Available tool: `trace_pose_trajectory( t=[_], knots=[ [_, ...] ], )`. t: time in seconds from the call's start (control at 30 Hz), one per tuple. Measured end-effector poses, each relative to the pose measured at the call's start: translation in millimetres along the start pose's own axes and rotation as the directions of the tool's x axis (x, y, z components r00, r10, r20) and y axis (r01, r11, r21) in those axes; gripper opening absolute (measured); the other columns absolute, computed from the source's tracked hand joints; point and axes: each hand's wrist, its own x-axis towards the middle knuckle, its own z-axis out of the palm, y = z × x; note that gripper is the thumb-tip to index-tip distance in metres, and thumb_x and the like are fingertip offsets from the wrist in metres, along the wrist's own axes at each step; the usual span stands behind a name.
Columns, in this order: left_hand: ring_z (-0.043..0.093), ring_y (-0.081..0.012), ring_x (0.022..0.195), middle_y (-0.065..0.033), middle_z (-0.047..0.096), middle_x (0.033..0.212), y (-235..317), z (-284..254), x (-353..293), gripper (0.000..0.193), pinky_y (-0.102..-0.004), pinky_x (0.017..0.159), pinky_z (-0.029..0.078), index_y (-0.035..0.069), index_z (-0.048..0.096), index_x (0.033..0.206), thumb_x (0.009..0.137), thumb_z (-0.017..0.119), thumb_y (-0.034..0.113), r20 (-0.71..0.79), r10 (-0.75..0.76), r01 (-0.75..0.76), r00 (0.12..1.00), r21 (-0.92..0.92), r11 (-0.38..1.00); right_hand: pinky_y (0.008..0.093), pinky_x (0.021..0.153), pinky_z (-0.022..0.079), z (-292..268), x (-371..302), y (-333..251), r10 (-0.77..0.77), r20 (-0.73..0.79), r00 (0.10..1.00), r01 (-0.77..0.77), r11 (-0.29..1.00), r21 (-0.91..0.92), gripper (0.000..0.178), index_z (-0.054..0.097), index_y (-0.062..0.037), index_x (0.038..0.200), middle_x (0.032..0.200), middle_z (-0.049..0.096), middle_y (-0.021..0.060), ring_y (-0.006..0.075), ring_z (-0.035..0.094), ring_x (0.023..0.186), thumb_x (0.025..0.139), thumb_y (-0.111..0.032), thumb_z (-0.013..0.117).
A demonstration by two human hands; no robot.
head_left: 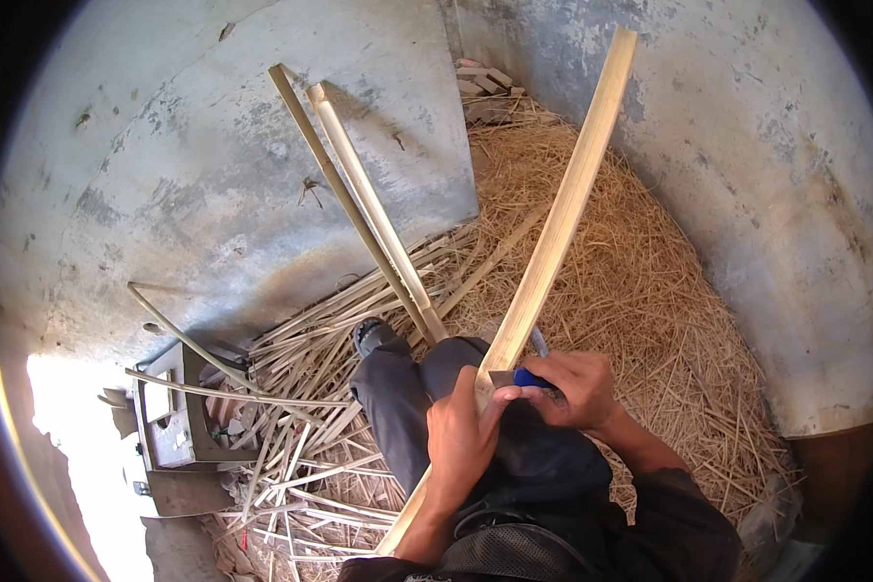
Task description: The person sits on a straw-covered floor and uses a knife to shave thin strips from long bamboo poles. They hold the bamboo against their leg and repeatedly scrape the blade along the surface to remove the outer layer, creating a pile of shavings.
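A long, pale split bamboo strip [561, 218] slants from my lap up to the far right. My left hand [459, 436] is closed around its lower part, thumb toward the blade. In my right hand [574, 388] is a knife [529, 378] with a blue handle, gripped with the fingers curled. Its short, wide metal blade lies across the strip, close to my left thumb. A thin greyish rod [539, 339] shows just beyond the right hand; what it belongs to is hidden.
Two bamboo lengths [376, 209] lean on the grey wall [213, 145]. Many cut strips [301, 485] lie at the left, beside a boxy metal frame [189, 427]. Fine shavings [650, 291] cover the floor at the right. Broken bricks [485, 80] sit in the far corner.
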Motion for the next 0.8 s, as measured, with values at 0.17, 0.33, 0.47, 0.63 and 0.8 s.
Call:
trace_pose_trajectory(
  t=[0.17, 0.33, 0.47, 0.63, 0.8],
  knots=[
    [0.064, -0.052, 0.071, -0.0263, 0.062, 0.071, 1.4, -5.1, 2.2, 0.038, -0.0488, 0.057, 0.047, -0.004, 0.059, 0.1, 0.108, 0.07, 0.031, -0.017, -0.016, 0.015, 1.0, -0.027, 1.0, 0.0374, 0.049, 0.048, 0.7, 9.1, -5.4, -0.009, -0.022, 1.0, 0.009, 1.0, -0.028, 0.035, 0.078, -0.0106, 0.102, 0.069, 0.063, 0.0046, 0.0241, 0.063, 0.053, 0.098, -0.045, 0.076],
    [0.066, -0.0515, 0.07, -0.0257, 0.065, 0.069, 0.6, -2.1, -0.3, 0.044, -0.0538, 0.058, 0.049, 0.0, 0.058, 0.099, 0.107, 0.071, 0.041, 0.008, -0.078, 0.078, 0.997, -0.045, 0.996, 0.0369, 0.047, 0.046, -3.8, 9.6, -5.5, -0.012, -0.025, 1.0, 0.01, 0.998, -0.054, 0.035, 0.078, -0.0111, 0.1, 0.067, 0.06, 0.0034, 0.0228, 0.06, 0.05, 0.097, -0.046, 0.077],
    [0.066, -0.0519, 0.069, -0.0268, 0.064, 0.069, -1.7, -1.1, -2.6, 0.045, -0.0538, 0.058, 0.049, -0.001, 0.059, 0.099, 0.107, 0.069, 0.042, 0.005, -0.096, 0.096, 0.995, -0.063, 0.993, 0.0345, 0.05, 0.05, -10.9, 11.2, -8.4, -0.014, 0.044, 0.999, 0.018, 0.994, -0.106, 0.032, 0.079, -0.0113, 0.103, 0.074, 0.068, 0.0017, 0.021, 0.066, 0.056, 0.095, -0.042, 0.081],
    [0.067, -0.0514, 0.069, -0.0276, 0.064, 0.068, -5.6, 2.6, -8.7, 0.043, -0.0537, 0.058, 0.049, 0.0, 0.06, 0.098, 0.107, 0.07, 0.041, 0.014, -0.069, 0.069, 0.998, -0.001, 0.998, 0.0349, 0.049, 0.048, -5.0, 6.2, 8.0, -0.036, -0.112, 0.993, 0.026, 0.996, -0.084, 0.031, 0.079, -0.0093, 0.099, 0.066, 0.065, 0.0027, 0.0199, 0.061, 0.051, 0.097, -0.04, 0.079],
    [0.066, -0.0511, 0.066, -0.0283, 0.062, 0.066, -17.4, 3.5, -55.5, 0.042, -0.0541, 0.057, 0.049, 0.0, 0.061, 0.092, 0.105, 0.073, 0.038, 0.158, -0.121, 0.131, 0.98, -0.053, 0.99, 0.0315, 0.048, 0.043, -61.6, 25.8, 101.6, 0.402, -0.405, 0.821, -0.461, 0.886, -0.055, 0.042, 0.075, -0.0045, 0.097, 0.064, 0.063, 0.0028, 0.0126, 0.057, 0.053, 0.108, -0.044, 0.067]
  ],
)
